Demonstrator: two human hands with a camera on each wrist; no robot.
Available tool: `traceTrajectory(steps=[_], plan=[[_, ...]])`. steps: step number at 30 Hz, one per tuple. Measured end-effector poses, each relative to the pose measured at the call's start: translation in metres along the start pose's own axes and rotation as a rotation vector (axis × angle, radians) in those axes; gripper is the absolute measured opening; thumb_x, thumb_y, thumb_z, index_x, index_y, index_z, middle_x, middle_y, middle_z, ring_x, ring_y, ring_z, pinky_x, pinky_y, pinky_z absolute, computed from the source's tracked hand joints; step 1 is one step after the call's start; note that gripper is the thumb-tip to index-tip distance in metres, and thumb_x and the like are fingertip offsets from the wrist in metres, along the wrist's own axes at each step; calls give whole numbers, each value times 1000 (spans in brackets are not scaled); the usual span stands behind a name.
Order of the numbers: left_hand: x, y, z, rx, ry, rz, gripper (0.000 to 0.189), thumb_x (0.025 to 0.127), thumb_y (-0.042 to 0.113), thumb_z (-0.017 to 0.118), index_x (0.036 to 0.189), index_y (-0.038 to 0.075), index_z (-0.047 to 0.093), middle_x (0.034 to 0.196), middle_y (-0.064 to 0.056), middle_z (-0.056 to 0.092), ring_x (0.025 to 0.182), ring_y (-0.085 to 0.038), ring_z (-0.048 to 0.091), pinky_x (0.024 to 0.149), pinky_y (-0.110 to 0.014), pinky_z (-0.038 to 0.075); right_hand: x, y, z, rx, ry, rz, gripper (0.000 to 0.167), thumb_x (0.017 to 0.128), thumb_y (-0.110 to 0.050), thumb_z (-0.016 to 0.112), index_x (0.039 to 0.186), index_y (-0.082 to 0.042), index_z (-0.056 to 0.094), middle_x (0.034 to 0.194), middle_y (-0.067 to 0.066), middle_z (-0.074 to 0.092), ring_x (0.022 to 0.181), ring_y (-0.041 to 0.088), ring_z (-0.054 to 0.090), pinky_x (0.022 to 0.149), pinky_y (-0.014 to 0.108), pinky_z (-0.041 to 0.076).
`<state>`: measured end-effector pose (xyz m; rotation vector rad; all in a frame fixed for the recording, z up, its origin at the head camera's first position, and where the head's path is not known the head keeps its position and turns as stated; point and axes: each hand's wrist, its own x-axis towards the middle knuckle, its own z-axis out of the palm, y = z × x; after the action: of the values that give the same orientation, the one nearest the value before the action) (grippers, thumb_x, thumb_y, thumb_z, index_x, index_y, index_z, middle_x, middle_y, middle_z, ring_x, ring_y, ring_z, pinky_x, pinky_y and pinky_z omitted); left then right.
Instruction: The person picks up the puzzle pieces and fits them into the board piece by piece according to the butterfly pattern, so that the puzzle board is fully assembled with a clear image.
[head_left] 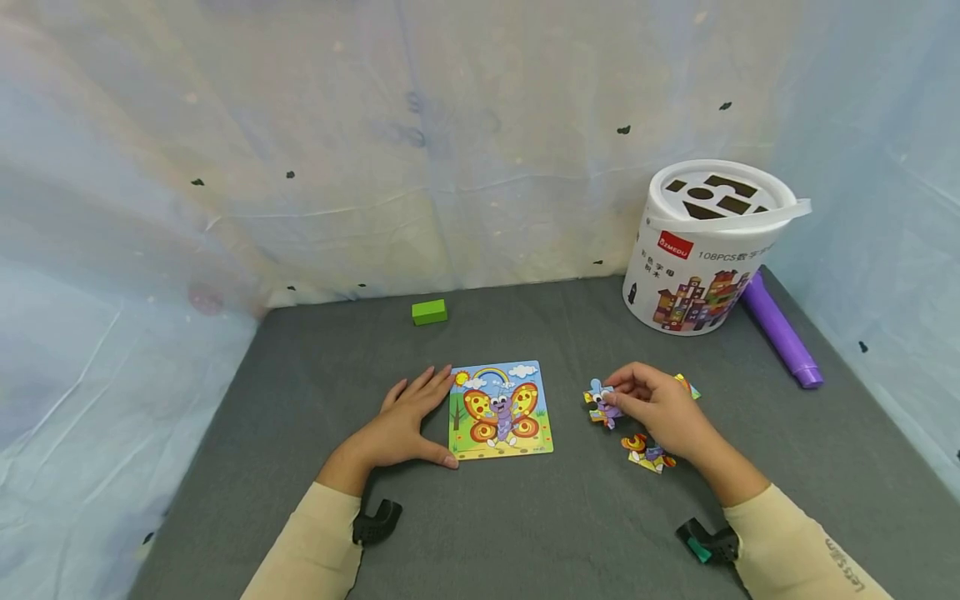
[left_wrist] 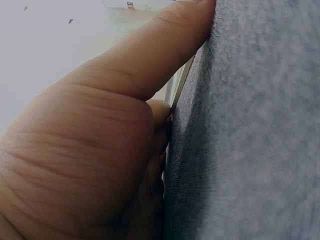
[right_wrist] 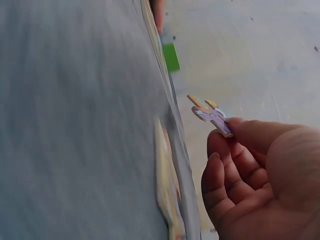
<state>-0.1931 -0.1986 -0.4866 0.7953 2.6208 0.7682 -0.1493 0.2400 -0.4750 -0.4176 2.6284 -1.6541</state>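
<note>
A square butterfly picture board (head_left: 501, 410) lies flat on the grey cloth. My left hand (head_left: 401, 425) rests along its left side, fingers straight and spread, with fingertips at the upper left corner and the thumb at the lower left. In the left wrist view the thumb (left_wrist: 145, 55) lies low against the cloth. Between thumb and fingertips, my right hand (head_left: 663, 406) pinches a jigsaw piece (head_left: 602, 408) showing a purple butterfly face; the right wrist view has this piece (right_wrist: 215, 117) held above the cloth. Below that hand lie more jigsaw pieces (head_left: 647, 454), and another piece (head_left: 686, 386) is partly hidden behind it.
A green block (head_left: 429, 312) sits near the back edge of the grey tabletop (head_left: 480, 525). At the back right stands a white bucket (head_left: 701, 250) with a slotted lid, and a purple tube (head_left: 780, 329) lies beside it. Pale sheeting (head_left: 450, 150) rises behind the table.
</note>
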Motion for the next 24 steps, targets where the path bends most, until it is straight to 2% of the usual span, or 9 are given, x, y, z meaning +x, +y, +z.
traceTrajectory(steps=[7, 11, 17, 24], plan=[[0, 1, 0, -5, 8, 13, 136, 74, 67, 95, 177, 19, 20, 182, 1, 11, 166, -27, 1, 126, -62, -5, 1, -11, 20, 102, -77, 75, 16, 106, -14, 75, 117, -3, 74, 88, 9, 74, 67, 25, 70, 56, 35, 59], [0, 0, 1, 8, 3, 3, 136, 74, 69, 93, 177, 21, 19, 182, 4, 9, 166, -25, -1, 126, -60, -6, 4, -16, 32, 133, -110, 50, 15, 107, -13, 74, 117, -3, 74, 92, 9, 74, 69, 26, 72, 61, 35, 62], [0, 1, 2, 6, 3, 3, 136, 74, 68, 94, 177, 20, 18, 182, 3, 10, 166, -25, 0, 126, -61, -6, 8, -23, 55, 165, -147, -6, 12, 107, -11, 73, 117, -3, 74, 90, 9, 73, 68, 25, 72, 61, 37, 62], [-1, 1, 0, -9, 12, 17, 135, 75, 63, 96, 177, 18, 20, 182, -1, 12, 166, -29, 1, 125, -63, -6, 19, -31, 90, 215, -165, -17, 13, 107, -9, 72, 117, 0, 74, 90, 13, 73, 69, 28, 72, 61, 37, 62]])
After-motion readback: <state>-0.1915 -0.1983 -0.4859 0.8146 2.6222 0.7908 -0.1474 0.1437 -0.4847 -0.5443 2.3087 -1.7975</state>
